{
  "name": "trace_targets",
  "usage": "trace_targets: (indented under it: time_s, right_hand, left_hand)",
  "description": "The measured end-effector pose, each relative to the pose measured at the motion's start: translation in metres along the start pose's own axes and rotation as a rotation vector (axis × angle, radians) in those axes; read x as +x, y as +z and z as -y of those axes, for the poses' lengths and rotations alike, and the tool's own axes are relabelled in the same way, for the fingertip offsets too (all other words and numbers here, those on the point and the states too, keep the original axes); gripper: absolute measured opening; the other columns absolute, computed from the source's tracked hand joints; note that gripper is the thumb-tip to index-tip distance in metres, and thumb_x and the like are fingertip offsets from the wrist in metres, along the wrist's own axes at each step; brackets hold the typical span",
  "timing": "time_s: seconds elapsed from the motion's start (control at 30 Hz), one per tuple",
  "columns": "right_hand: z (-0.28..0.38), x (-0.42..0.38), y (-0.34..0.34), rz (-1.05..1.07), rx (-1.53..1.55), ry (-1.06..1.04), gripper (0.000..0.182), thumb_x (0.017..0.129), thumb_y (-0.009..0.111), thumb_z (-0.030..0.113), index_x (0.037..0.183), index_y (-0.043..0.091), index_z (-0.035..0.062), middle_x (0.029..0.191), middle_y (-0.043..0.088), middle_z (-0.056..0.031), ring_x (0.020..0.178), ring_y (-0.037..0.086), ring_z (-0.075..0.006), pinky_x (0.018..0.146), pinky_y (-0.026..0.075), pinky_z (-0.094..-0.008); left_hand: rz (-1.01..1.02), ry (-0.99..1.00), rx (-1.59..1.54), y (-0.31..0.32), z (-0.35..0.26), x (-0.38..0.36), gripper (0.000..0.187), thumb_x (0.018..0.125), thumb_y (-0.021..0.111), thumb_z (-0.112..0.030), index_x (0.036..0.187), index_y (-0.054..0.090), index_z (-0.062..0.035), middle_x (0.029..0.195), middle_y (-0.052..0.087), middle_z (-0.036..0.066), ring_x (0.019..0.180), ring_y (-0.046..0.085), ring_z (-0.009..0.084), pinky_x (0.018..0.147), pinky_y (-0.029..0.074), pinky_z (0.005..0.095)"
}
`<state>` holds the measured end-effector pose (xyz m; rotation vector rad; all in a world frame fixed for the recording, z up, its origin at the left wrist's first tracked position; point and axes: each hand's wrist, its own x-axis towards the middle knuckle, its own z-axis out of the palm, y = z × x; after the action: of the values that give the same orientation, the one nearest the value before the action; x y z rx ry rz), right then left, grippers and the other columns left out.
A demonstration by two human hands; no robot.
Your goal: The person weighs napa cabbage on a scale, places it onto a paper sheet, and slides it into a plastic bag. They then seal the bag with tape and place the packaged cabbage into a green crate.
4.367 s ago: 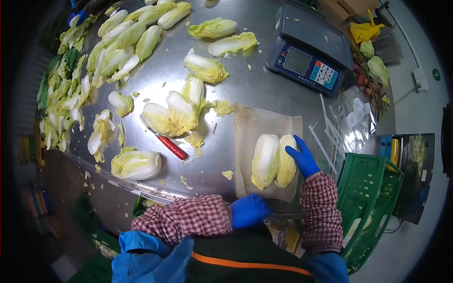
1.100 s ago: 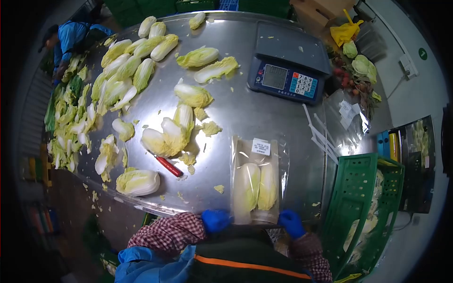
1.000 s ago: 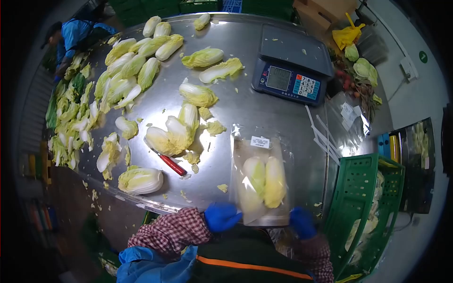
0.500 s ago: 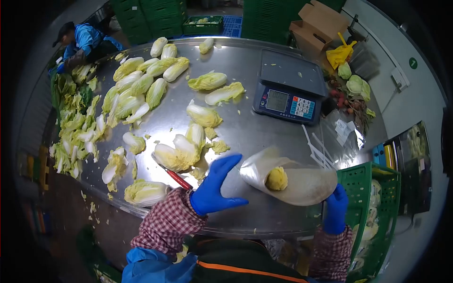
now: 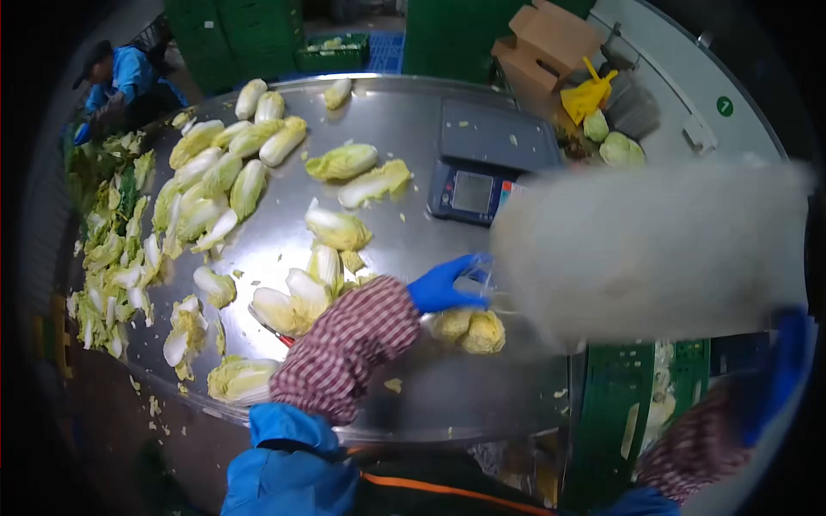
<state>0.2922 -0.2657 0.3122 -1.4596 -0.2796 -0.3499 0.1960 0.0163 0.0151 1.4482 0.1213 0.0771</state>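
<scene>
My left hand, in a blue glove, pinches a thin clear plastic bag over the table. Right under it lie two small yellowish napa cabbages, side by side. My right hand, also gloved and smeared by motion, grips the lower right end of a large whitish translucent plastic tube. The tube is raised close to the camera, blurred, and covers part of the scale. Left of my left forearm, trimmed napa cabbages rest on the metal, with a bit of red handle beside them.
A digital scale stands toward the back of the metal table. Many napa cabbages and a heap of loose leaves fill the left. A green crate is at the right. Far left, a person bends by the leaves.
My right hand has pulled the tube up and right, off the cabbages, which now show on the table. My left hand has moved right and closed on the clear bag. The view has shifted.
</scene>
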Motion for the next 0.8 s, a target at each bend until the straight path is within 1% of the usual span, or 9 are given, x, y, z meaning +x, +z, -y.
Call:
trace_targets:
  time_s: [0.03, 0.17, 0.2, 0.3, 0.43, 0.57, 0.63, 0.7, 0.8]
  right_hand:
    - [-0.014, 0.023, -0.04, 0.046, -0.236, -0.581, 0.029, 0.084, 0.046, 0.01, 0.111, 0.051, 0.0015, 0.109, 0.053, -0.0136, 0.095, 0.055, -0.0192, 0.08, 0.046, -0.0312]
    - [-0.036, 0.031, -0.035, 0.479, -0.44, -0.166, 0.03, 0.082, 0.05, 0.007, 0.111, 0.052, 0.0011, 0.107, 0.055, -0.0112, 0.098, 0.052, -0.0178, 0.081, 0.043, -0.0301]
    - [-0.057, 0.021, -0.001, 0.862, -0.887, -0.92, 0.032, 0.079, 0.056, 0.006, 0.11, 0.053, 0.0003, 0.108, 0.056, -0.009, 0.098, 0.051, -0.0175, 0.08, 0.042, -0.0306]
    - [-0.201, -0.064, 0.044, 1.0, -0.681, -0.464, 0.045, 0.077, 0.06, 0.018, 0.119, 0.048, 0.0074, 0.12, 0.049, -0.0103, 0.111, 0.045, -0.0252, 0.099, 0.025, -0.0394]
    - [-0.34, -0.161, 0.049, 1.096, -0.98, -0.315, 0.049, 0.081, 0.053, 0.03, 0.125, 0.041, 0.0101, 0.126, 0.043, -0.0094, 0.118, 0.038, -0.0247, 0.101, 0.015, -0.0487]
    - [-0.355, -0.169, 0.037, 1.063, -0.97, -0.188, 0.041, 0.081, 0.053, 0.029, 0.119, 0.047, 0.0125, 0.117, 0.049, -0.0085, 0.111, 0.043, -0.0233, 0.097, 0.018, -0.0496]
    - [-0.327, -0.177, 0.036, 0.948, -0.93, -0.302, 0.036, 0.08, 0.055, 0.027, 0.113, 0.052, 0.0128, 0.109, 0.054, -0.0082, 0.104, 0.048, -0.0234, 0.094, 0.024, -0.0474]
    - [-0.272, -0.2, 0.03, 1.436, -0.535, -0.099, 0.02, 0.076, 0.059, 0.022, 0.094, 0.06, 0.0117, 0.084, 0.059, -0.0055, 0.084, 0.053, -0.024, 0.082, 0.033, -0.0417]
    - [-0.249, -0.292, 0.008, 1.514, -0.43, -0.405, 0.008, 0.072, 0.061, 0.017, 0.078, 0.06, 0.012, 0.068, 0.054, -0.0032, 0.072, 0.052, -0.0225, 0.075, 0.036, -0.0374]
  left_hand:
    - [-0.128, -0.108, -0.07, 0.01, -0.013, 0.011, 0.034, 0.073, 0.067, -0.016, 0.101, 0.059, 0.0001, 0.097, 0.062, 0.008, 0.095, 0.053, 0.0114, 0.083, 0.042, 0.0271]
    - [-0.036, 0.366, 0.196, 0.022, -0.025, -0.021, 0.015, 0.073, 0.065, -0.015, 0.087, 0.067, -0.0106, 0.089, 0.063, 0.007, 0.089, 0.057, 0.0198, 0.081, 0.043, 0.032]
    - [-0.001, 0.736, 0.45, 0.024, -0.02, -0.039, 0.015, 0.073, 0.064, -0.014, 0.086, 0.067, -0.0179, 0.092, 0.062, 0.005, 0.091, 0.056, 0.0225, 0.084, 0.041, 0.0357]
    - [-0.129, 0.719, 1.04, 0.046, 0.052, -0.109, 0.025, 0.066, 0.064, -0.02, 0.091, 0.06, -0.0215, 0.095, 0.061, -0.005, 0.103, 0.052, 0.0198, 0.089, 0.037, 0.041]
    - [-0.093, 0.203, 1.224, 0.054, 0.049, -0.197, 0.054, 0.062, 0.067, -0.026, 0.113, 0.052, -0.0204, 0.125, 0.045, 0.005, 0.121, 0.033, 0.0318, 0.096, 0.029, 0.0445]
    - [-0.554, -0.538, 0.178, 0.076, 0.08, -0.224, 0.092, 0.067, 0.067, -0.048, 0.135, 0.02, -0.0068, 0.126, 0.038, 0.025, 0.115, 0.04, 0.0332, 0.094, 0.034, 0.0377]
    - [-0.451, -0.653, 0.244, 0.078, 0.114, -0.216, 0.055, 0.077, 0.062, -0.035, 0.116, 0.048, 0.0011, 0.094, 0.062, 0.016, 0.085, 0.06, 0.0213, 0.079, 0.046, 0.0301]
    - [-0.436, -0.662, 0.051, 0.078, 0.112, -0.218, 0.034, 0.081, 0.058, -0.028, 0.098, 0.059, 0.0014, 0.083, 0.063, 0.012, 0.074, 0.06, 0.0172, 0.07, 0.047, 0.0284]
    - [-0.376, -0.712, -0.082, 0.075, 0.12, -0.228, 0.025, 0.082, 0.058, -0.024, 0.088, 0.062, 0.0003, 0.071, 0.062, 0.007, 0.062, 0.058, 0.0127, 0.061, 0.047, 0.0252]
